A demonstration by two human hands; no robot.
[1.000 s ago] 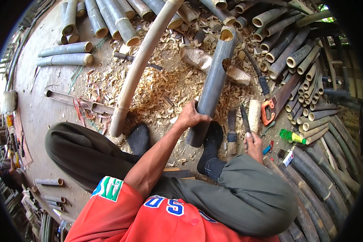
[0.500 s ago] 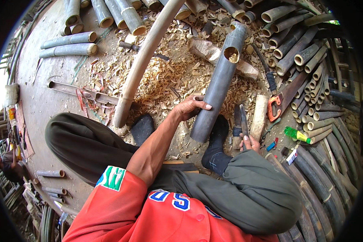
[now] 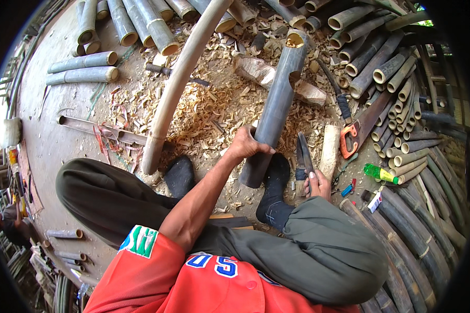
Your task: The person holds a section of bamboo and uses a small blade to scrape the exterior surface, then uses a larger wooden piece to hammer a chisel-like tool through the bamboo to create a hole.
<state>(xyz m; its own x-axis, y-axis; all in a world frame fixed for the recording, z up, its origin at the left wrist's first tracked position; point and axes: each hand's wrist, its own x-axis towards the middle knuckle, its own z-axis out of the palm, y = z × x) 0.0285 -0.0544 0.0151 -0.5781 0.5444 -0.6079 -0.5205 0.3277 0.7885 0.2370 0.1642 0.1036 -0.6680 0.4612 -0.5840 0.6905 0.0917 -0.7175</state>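
Note:
My left hand [image 3: 248, 145] is wrapped round the lower part of a thick dark bamboo tube [image 3: 275, 107], its thumb across the surface. The tube slants away from me between my feet, its far part resting over a pale log [image 3: 310, 93]. A cut opening [image 3: 294, 79] in its side faces right, and its far end shows a pale rim. In my right hand [image 3: 318, 185], beside my right knee, is a knife [image 3: 306, 154] with its blade pointing away from me. The blade is apart from the tube. Next to it lies another tool with a dark wrapped handle [image 3: 300, 172].
Wood chips [image 3: 198, 112] cover the ground ahead. A long pale pole [image 3: 180, 78] rises at left of the tube. At right lie a pale wooden billet [image 3: 329, 148], an orange-handled saw [image 3: 350, 140], a green bottle [image 3: 379, 173] and stacked bamboo [image 3: 410, 237]. More bamboo tubes [image 3: 83, 75] lie far left.
The bamboo tube has turned so its side opening faces more to the right, and its far end now shows. The knife in my right hand has tilted leftward.

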